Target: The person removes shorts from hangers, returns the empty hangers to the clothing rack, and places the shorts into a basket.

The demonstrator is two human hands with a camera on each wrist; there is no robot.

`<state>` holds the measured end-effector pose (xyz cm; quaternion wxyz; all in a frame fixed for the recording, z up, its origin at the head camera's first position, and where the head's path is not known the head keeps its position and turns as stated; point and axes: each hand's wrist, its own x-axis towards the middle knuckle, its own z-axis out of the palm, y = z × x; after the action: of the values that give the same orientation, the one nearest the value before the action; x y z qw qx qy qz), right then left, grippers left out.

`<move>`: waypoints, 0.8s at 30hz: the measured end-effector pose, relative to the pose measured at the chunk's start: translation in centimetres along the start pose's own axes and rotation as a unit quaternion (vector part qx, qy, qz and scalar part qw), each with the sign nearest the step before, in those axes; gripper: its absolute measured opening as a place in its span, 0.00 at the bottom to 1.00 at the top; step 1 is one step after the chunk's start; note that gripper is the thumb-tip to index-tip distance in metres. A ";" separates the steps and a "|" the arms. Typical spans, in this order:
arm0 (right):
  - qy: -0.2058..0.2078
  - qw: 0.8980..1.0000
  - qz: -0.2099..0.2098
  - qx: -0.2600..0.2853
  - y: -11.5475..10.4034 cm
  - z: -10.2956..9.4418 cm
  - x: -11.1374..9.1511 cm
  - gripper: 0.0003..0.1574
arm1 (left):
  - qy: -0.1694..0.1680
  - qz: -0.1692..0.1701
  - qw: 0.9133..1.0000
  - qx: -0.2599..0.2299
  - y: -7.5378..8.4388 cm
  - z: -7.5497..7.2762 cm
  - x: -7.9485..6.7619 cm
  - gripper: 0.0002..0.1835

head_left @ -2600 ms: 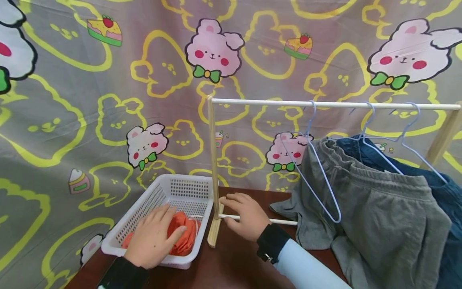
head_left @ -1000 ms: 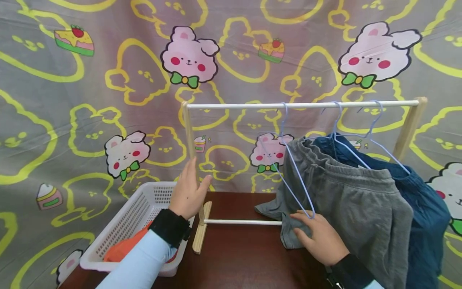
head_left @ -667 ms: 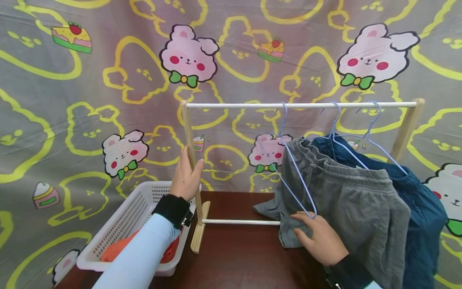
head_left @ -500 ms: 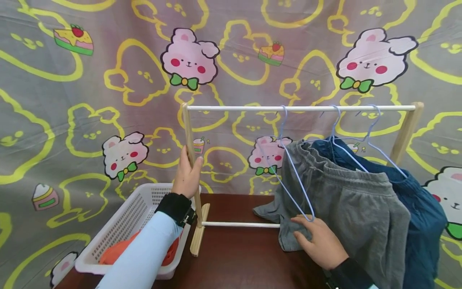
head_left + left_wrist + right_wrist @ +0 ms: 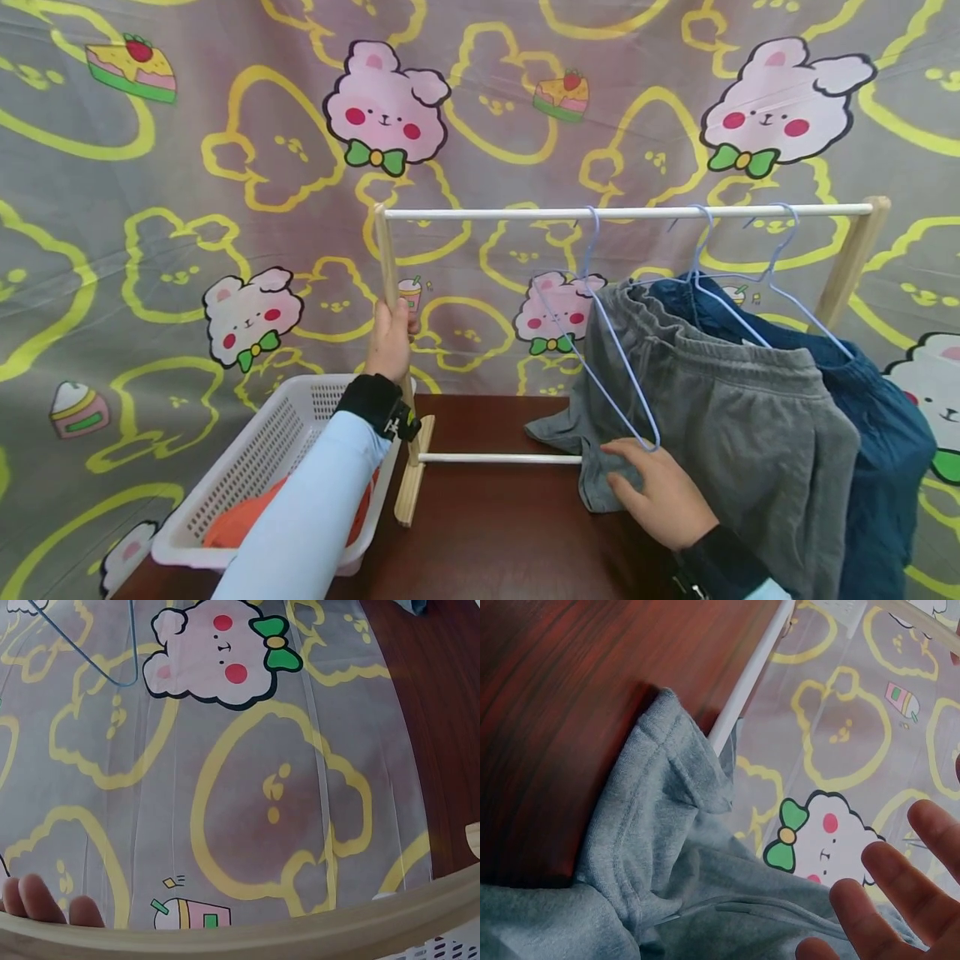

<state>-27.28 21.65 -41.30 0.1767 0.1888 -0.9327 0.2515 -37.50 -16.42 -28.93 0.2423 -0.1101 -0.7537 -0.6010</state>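
My left hand (image 5: 389, 343) grips the left wooden post (image 5: 386, 258) of a small clothes rack, its fingertips (image 5: 41, 900) curled round the wood in the left wrist view. My right hand (image 5: 663, 493) has its fingers spread beside the lower corner of a blue hanger (image 5: 621, 367); whether they touch it is unclear. Behind that hand hang grey pants (image 5: 742, 417), with one leg (image 5: 652, 765) reaching down to the tabletop. Blue pants (image 5: 885, 450) hang behind the grey ones, partly hidden. Several blue hangers hook over the white top bar (image 5: 487, 214).
On the left, a white plastic basket (image 5: 243, 467) holds an orange garment (image 5: 238, 521), partly covered by my left sleeve. A white lower bar (image 5: 498, 458) runs just above the dark wooden table (image 5: 495, 533). A patterned curtain (image 5: 480, 100) stands behind the rack.
My left hand has risen from the basket to the left post, and its fingers have closed round it. My right hand has gone from the lower bar rightward to the hanger's corner.
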 end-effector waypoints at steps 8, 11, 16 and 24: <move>0.015 1.000 -0.006 -0.007 0.1 -0.1 0.3 0.18 | 0.013 -0.033 0.997 -0.063 0.6 0.0 0.1 0.22; 0.021 1.000 -0.012 -0.003 0.1 -0.3 0.2 0.18 | 0.018 -0.041 0.996 -0.074 0.6 -0.1 0.0 0.22; 0.023 1.000 -0.003 0.001 0.6 -0.6 -0.3 0.18 | 0.012 -0.043 0.997 -0.064 -0.1 0.2 0.1 0.22; 0.035 0.999 -0.014 0.002 0.7 -1.7 -0.3 0.19 | 0.010 -0.027 0.998 -0.047 -0.5 -0.2 0.4 0.22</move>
<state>-26.93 23.17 -40.35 0.2128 0.1928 -0.9227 0.2571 -38.04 -16.78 -29.14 0.2287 -0.0950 -0.7246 -0.6432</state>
